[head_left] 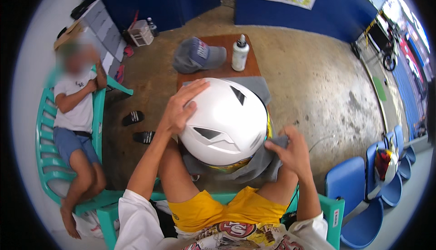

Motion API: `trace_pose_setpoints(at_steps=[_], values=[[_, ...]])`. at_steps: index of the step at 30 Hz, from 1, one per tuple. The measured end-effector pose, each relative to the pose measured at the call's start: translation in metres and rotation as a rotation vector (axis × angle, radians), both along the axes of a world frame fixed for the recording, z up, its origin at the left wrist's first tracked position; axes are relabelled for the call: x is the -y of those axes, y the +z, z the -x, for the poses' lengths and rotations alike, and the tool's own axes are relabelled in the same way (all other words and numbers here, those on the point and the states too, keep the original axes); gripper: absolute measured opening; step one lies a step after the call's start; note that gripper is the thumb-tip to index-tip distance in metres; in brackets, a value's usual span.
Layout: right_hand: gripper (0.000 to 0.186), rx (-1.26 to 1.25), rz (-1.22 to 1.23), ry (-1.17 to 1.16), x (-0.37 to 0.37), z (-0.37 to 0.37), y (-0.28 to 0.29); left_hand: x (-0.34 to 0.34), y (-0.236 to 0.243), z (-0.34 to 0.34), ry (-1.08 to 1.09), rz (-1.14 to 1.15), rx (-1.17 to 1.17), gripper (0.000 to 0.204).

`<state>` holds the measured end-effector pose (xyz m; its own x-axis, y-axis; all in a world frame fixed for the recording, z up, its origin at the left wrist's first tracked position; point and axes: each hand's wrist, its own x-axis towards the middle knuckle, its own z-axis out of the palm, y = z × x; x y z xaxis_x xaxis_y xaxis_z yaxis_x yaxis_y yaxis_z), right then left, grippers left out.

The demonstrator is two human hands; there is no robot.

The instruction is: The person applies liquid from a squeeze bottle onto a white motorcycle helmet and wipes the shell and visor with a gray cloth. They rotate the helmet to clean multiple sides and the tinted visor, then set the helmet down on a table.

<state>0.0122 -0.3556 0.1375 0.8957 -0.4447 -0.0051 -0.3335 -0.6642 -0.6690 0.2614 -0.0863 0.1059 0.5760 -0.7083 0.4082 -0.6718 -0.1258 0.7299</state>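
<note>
A white motorcycle helmet (222,109) with dark vents and a colourful visor edge rests in front of me, over my knees and the near part of a small wooden table (218,40). My left hand (181,107) lies on the helmet's left side with its fingers spread. At the helmet's right, my right hand (293,150) pinches a grey cloth (268,161), which bunches against the visor edge and hangs below the helmet. Another piece of grey cloth (260,89) shows behind the helmet on the table.
A grey cap (197,54) and a white spray bottle (240,54) stand on the table beyond the helmet. At left a person (75,95) sits on a green bench (45,132), with black slippers (133,118) nearby. Blue chairs (347,182) line the right side.
</note>
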Motion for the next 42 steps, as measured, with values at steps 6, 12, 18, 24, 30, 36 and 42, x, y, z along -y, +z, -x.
trace_pose_setpoints(at_steps=[6,12,18,24,30,36,42], values=[[0.038,0.199,-0.114,0.300,-0.056,0.046,0.051,-0.028,0.054,0.114,0.183,0.111,0.180,0.068],[0.030,0.046,-0.294,0.618,-0.112,0.051,0.068,-0.058,0.025,0.233,-0.013,0.245,-0.298,0.049],[0.028,-0.018,-0.445,0.705,-0.125,0.052,0.046,-0.097,-0.002,0.259,0.089,0.316,-0.375,0.024],[0.031,0.057,-0.537,0.576,-0.148,0.061,0.022,-0.105,-0.028,0.262,0.262,0.343,-0.208,0.019],[0.031,-0.070,-0.457,0.526,-0.166,0.064,0.017,-0.122,-0.053,0.260,0.362,0.371,-0.135,0.020],[0.026,-0.073,-0.481,0.395,-0.203,0.052,0.013,-0.131,-0.072,0.275,0.669,0.382,-0.023,0.023],[0.027,0.139,-0.074,0.503,-0.243,0.035,-0.002,-0.134,-0.071,0.303,0.494,0.693,-0.592,0.056]])
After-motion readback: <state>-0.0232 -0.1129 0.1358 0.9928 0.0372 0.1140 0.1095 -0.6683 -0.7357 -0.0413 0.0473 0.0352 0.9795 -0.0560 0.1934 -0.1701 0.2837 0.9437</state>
